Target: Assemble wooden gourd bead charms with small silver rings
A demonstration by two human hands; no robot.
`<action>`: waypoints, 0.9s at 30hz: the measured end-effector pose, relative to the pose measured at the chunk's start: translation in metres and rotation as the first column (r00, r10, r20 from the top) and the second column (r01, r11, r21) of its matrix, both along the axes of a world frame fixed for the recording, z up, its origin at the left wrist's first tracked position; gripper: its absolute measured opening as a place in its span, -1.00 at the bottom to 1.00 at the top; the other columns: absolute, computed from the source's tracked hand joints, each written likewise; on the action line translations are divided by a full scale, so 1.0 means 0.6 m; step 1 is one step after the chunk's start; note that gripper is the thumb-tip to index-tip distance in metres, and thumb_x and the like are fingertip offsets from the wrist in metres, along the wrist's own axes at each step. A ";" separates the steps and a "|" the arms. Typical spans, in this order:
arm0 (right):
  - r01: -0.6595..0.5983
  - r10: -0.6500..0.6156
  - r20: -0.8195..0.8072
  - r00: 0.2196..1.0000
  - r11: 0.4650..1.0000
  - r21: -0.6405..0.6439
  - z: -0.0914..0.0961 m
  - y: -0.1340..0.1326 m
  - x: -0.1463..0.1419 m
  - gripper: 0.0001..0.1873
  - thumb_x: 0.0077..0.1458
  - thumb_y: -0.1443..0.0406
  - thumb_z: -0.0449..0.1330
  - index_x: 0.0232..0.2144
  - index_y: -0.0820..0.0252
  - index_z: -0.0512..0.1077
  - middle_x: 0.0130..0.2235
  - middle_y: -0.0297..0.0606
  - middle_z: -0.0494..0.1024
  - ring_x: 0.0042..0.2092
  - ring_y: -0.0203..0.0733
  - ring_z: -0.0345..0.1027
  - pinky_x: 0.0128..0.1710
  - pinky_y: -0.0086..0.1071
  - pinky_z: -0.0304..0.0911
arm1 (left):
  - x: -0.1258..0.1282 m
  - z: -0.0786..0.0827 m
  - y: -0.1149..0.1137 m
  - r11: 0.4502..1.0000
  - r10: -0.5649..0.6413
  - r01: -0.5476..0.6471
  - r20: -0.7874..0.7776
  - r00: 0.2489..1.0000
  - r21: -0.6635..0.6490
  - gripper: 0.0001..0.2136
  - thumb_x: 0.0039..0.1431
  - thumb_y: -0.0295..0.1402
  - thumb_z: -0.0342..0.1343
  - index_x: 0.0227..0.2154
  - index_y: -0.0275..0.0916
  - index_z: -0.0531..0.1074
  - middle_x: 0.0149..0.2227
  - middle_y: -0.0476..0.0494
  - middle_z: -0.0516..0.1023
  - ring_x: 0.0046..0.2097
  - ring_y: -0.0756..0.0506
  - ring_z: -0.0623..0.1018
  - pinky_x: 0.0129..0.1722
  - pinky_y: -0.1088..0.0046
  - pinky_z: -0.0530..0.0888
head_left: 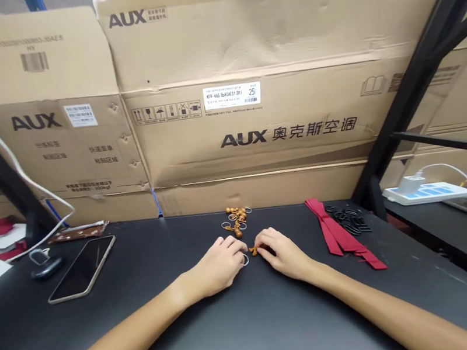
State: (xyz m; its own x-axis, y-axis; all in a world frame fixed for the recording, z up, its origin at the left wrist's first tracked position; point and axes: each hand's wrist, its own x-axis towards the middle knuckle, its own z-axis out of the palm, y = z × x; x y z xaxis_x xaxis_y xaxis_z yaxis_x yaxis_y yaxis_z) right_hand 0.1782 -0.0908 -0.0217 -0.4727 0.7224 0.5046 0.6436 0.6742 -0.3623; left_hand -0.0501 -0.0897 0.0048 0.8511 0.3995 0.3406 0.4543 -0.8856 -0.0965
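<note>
On the black tabletop [259, 336], below flattened brown AUX cardboard cartons [240, 49], the two hands meet near the middle, close together as if for fine fingertip work. The right hand [284, 254] is curled and pinches a small orange-brown wooden charm [253, 251] at its inner edge. The left hand [219, 266] is also curled, its fingers bent down just beside that charm and over a thin silver metal key ring [245, 260]; whether it grips the ring, I cannot tell. A heap of orange-brown wooden charms with silver rings [236, 220] lies just ahead, within easy reach. Further right, a long dark red fabric ribbon [335, 233] lies beside a cluster of small black loops [349, 219], apparently kept apart by kind. Well left, a black smartphone with a pale frame [82, 268] lies face up
</note>
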 end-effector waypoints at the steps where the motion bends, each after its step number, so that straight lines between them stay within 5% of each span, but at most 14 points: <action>1: -0.002 0.002 -0.004 1.000 1.000 0.002 0.000 0.000 -0.001 -0.87 0.20 0.42 0.04 -0.34 0.14 0.35 -0.27 -0.23 0.46 -0.21 -0.14 0.27 -0.17 -0.25 0.24 | 0.002 0.001 -0.001 0.999 -0.002 0.004 -0.047 0.999 0.045 -0.91 0.26 -0.47 0.01 -0.30 -0.28 0.42 -0.08 -0.21 0.44 -0.05 -0.16 0.41 -0.10 0.32 0.34; 15: -0.049 0.049 -0.001 0.999 0.999 -0.003 0.003 -0.005 -0.004 -0.87 0.20 0.42 0.04 -0.33 0.14 0.35 -0.27 -0.23 0.45 -0.21 -0.14 0.26 -0.18 -0.25 0.24 | 0.002 -0.001 -0.009 0.995 0.017 -0.018 0.007 1.000 0.098 -0.87 0.30 -0.48 -0.12 -0.29 -0.32 0.33 -0.11 -0.31 0.38 -0.07 -0.21 0.40 -0.14 0.27 0.38; 27: -0.168 0.168 0.036 0.985 0.986 -0.010 0.012 -0.020 -0.015 -0.88 0.18 0.40 0.06 -0.33 0.14 0.39 -0.31 -0.24 0.44 -0.25 -0.16 0.26 -0.21 -0.27 0.24 | -0.002 -0.020 -0.001 0.978 0.125 -0.064 0.315 0.941 -0.197 -0.86 0.31 -0.46 -0.13 -0.37 -0.26 0.27 -0.13 -0.22 0.35 -0.09 -0.13 0.38 -0.08 0.25 0.40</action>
State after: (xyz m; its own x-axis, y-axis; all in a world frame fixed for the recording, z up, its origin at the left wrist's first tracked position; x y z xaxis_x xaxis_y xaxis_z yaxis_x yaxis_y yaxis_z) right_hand 0.1695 -0.1029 -0.0144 -0.6056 0.6347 0.4801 0.5343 0.7713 -0.3457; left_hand -0.0510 -0.0903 -0.0071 0.6617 0.5535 0.5057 0.5162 -0.8255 0.2282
